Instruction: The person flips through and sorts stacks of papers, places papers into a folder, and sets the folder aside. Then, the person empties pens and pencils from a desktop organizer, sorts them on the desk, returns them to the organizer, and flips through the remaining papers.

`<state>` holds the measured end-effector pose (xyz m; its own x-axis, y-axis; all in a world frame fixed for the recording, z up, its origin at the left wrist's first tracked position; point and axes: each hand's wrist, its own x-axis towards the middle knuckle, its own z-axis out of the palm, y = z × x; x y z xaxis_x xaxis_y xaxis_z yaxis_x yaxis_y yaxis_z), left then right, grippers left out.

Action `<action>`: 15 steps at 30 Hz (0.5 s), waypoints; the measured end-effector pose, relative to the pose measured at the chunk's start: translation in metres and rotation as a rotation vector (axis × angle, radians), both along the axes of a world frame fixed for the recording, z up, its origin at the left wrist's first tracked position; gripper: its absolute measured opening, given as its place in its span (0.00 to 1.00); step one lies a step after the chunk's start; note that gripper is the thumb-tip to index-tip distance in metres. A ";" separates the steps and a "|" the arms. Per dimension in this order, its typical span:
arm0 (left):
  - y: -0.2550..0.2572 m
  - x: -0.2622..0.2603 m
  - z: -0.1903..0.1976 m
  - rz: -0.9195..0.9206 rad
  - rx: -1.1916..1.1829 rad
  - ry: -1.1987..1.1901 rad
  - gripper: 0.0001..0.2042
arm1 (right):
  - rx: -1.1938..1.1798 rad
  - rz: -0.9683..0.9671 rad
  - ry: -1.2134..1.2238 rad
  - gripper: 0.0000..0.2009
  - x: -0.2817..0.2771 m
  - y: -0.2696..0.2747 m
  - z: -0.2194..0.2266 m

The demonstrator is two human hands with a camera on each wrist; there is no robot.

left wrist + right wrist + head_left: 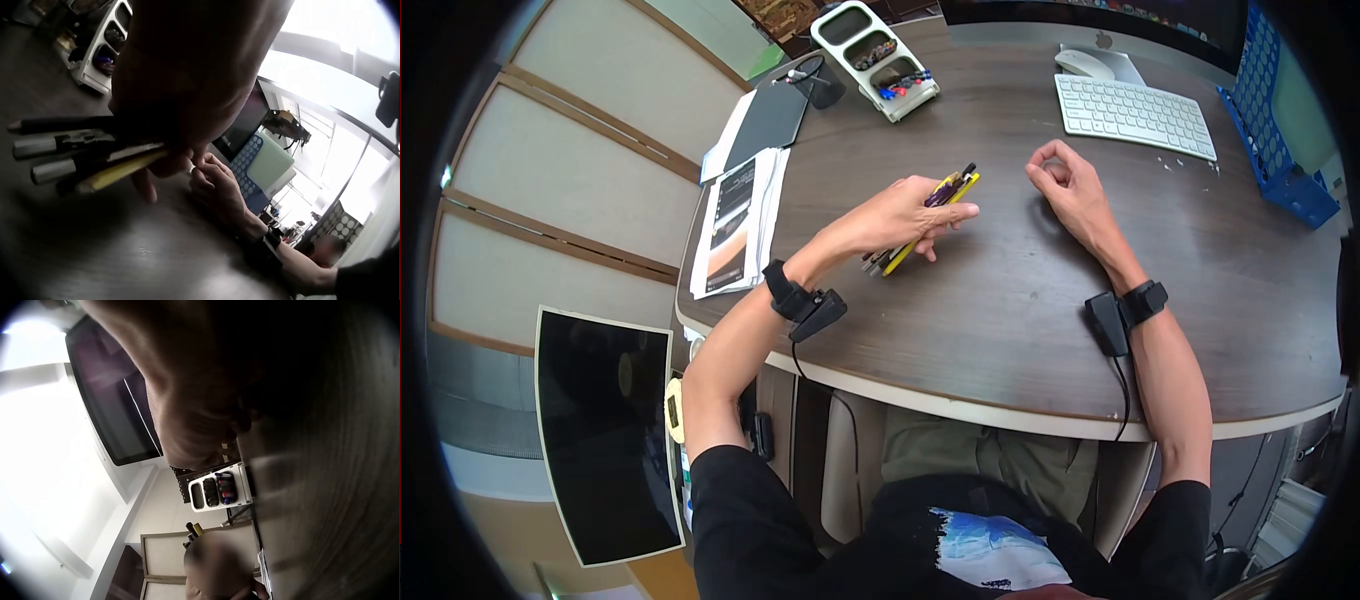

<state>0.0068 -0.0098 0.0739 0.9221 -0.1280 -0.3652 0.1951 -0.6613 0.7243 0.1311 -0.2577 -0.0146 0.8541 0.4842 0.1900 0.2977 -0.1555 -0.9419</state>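
Observation:
A bundle of pens and pencils (892,258), yellow, black and dark purple, is gripped in the left hand (900,215) above the desk. In the left wrist view, silver-capped pens (53,170) and a yellow pencil (122,170) stick out from under the left hand (181,81). To the right of the bundle and apart from it, the right hand (1075,195) has its fingers curled toward the thumb, with nothing visible in its grasp. Its palm side is dark in the right wrist view, where the hand (194,406) fills the upper middle.
A white organizer (868,62) with pens and a black mesh cup (827,88) stand at the back left. Papers (735,225) lie at the left edge. A keyboard (1135,112), mouse (1084,65) and blue rack (1295,195) are at the back right, with small white scraps near the keyboard.

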 end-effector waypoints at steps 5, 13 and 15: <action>-0.012 0.004 -0.012 -0.010 -0.210 0.196 0.19 | 0.071 0.214 0.071 0.15 -0.008 -0.003 0.010; -0.026 0.013 -0.025 -0.007 -0.203 0.212 0.18 | 0.100 0.414 0.063 0.17 -0.010 -0.004 0.007; -0.028 0.015 -0.027 -0.008 -0.183 0.223 0.18 | 0.027 0.439 0.028 0.15 -0.007 -0.005 0.009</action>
